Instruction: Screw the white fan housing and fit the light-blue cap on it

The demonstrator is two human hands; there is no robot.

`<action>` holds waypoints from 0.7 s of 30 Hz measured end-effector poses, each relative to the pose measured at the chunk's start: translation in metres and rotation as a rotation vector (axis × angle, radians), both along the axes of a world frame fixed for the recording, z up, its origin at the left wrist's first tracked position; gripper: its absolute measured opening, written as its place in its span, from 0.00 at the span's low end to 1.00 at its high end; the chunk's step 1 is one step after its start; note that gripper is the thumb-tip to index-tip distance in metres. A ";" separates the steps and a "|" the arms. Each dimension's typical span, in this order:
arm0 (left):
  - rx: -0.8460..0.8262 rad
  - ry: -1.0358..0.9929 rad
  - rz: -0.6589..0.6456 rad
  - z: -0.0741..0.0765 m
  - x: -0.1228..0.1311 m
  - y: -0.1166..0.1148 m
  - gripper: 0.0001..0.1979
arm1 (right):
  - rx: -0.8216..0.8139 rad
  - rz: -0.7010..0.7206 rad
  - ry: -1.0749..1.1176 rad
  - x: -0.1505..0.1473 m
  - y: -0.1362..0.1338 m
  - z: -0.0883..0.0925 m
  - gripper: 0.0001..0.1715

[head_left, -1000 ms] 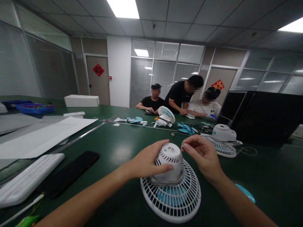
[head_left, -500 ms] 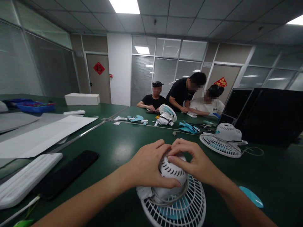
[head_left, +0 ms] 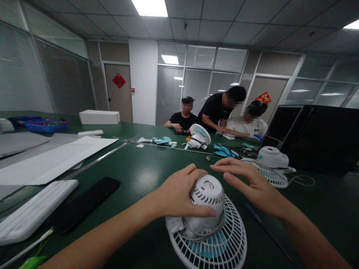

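Note:
A small white fan [head_left: 211, 198] lies face down on the green table, its motor housing up and its round grille below. Pale blue blades show through the grille, and a cord is wound around the base of the housing. My left hand [head_left: 178, 192] grips the housing from the left, thumb across its front and fingers behind. Just right of the housing my right hand [head_left: 251, 183] hovers, fingers stretched out and holding nothing. Beneath my right forearm lies a dark screwdriver [head_left: 267, 231], beside the grille.
Another white fan [head_left: 272, 158] lies face down at right, before a large black box-like object [head_left: 322, 140]. A black phone [head_left: 86, 203] and a white keyboard-like slab [head_left: 33, 211] are at left. Farther off stand a third fan [head_left: 198, 136] and blue blades [head_left: 224, 150]. Several people work across the table.
My right hand has lifted off the top of the housing and moved right, its fingers straightening. The housing's top and the screwdriver now show. My left hand keeps its hold.

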State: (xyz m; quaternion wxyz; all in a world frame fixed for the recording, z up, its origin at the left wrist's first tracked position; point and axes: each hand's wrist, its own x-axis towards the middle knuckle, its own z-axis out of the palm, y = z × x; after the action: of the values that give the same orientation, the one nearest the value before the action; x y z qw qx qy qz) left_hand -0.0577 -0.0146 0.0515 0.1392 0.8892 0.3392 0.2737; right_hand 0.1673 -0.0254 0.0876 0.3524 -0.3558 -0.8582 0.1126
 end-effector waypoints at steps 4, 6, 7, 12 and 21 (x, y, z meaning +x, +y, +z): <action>-0.172 -0.083 -0.061 0.002 0.000 -0.002 0.28 | -0.021 -0.233 0.006 0.027 0.014 -0.020 0.22; -0.269 -0.139 -0.085 0.002 0.001 -0.003 0.21 | -0.113 -0.384 -0.127 0.048 0.017 -0.037 0.25; -0.314 -0.167 -0.088 0.002 0.003 -0.003 0.20 | -0.183 -0.463 -0.220 0.059 0.018 -0.048 0.26; -0.524 -0.335 -0.072 -0.009 0.011 0.004 0.17 | -0.617 -0.639 -0.501 0.107 0.016 -0.092 0.27; -0.726 -0.591 -0.019 -0.027 0.020 0.014 0.18 | -0.643 -0.503 -0.275 0.113 0.020 -0.097 0.12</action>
State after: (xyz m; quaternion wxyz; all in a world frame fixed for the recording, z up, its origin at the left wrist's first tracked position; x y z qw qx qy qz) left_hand -0.0378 -0.0004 0.0248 0.5343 0.6701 0.3506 0.3776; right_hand 0.2803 -0.0056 -0.0094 0.1223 -0.6573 -0.7050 0.2365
